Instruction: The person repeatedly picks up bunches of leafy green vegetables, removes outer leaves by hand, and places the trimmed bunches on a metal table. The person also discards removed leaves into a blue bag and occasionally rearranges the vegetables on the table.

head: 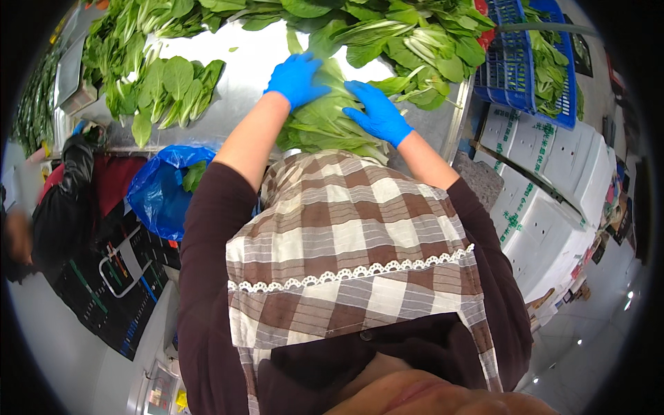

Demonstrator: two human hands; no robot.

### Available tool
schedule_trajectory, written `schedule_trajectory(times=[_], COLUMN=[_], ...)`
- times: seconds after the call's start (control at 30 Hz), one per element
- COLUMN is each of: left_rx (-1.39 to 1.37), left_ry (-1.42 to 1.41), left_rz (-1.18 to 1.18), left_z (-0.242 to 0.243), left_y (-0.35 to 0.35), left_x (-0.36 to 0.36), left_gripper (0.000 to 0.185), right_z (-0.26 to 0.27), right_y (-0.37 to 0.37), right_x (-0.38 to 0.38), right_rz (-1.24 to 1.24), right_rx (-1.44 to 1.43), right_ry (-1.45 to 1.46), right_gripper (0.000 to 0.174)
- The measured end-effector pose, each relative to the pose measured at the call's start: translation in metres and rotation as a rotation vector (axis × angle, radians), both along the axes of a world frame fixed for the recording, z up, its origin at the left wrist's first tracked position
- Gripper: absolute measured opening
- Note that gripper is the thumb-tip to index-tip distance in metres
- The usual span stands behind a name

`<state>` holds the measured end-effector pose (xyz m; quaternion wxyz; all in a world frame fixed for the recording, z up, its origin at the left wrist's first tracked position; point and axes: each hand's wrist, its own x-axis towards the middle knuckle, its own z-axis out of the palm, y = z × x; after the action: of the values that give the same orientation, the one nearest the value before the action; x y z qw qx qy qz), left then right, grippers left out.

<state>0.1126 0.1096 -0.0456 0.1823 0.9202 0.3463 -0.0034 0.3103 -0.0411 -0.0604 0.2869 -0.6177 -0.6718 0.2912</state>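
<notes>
A heap of leafy greens with pale stems lies on the metal table right in front of me. My left hand, in a blue glove, rests on the far left side of that heap, palm down, fingers spread. At its right side is my right hand, gloved in blue too, with thumb and fingers apart against the leaves. Some leaves between the hands are blurred. Another bunch of greens lies to the left, and a larger pile sits to the right.
A blue plastic bag hangs open below the table's left edge, greens inside. Another person stands at the far left. Rightward are a blue plastic crate holding greens and stacked white foam boxes bearing green writing.
</notes>
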Motion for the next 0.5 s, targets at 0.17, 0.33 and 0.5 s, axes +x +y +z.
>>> schedule_trajectory(times=[0.17, 0.33, 0.5], left_rx=[-0.171, -0.259, -0.216], left_ry=[0.170, 0.118, -0.030], left_rz=[0.162, 0.271, 0.355], left_z=[-0.001, 0.011, 0.033], left_y=[-0.033, -0.055, -0.070], left_x=[-0.013, -0.012, -0.036], left_gripper=[0.064, 0.066, 0.066], right_z=[0.021, 0.023, 0.042], right_y=[0.014, 0.059, 0.070], right_x=[0.093, 0.145, 0.141], right_rz=[-0.504, -0.396, -0.279], right_rx=[-0.016, 0.309, 0.054], right_ry=[0.072, -0.589, -0.782], right_gripper=[0.047, 0.043, 0.032])
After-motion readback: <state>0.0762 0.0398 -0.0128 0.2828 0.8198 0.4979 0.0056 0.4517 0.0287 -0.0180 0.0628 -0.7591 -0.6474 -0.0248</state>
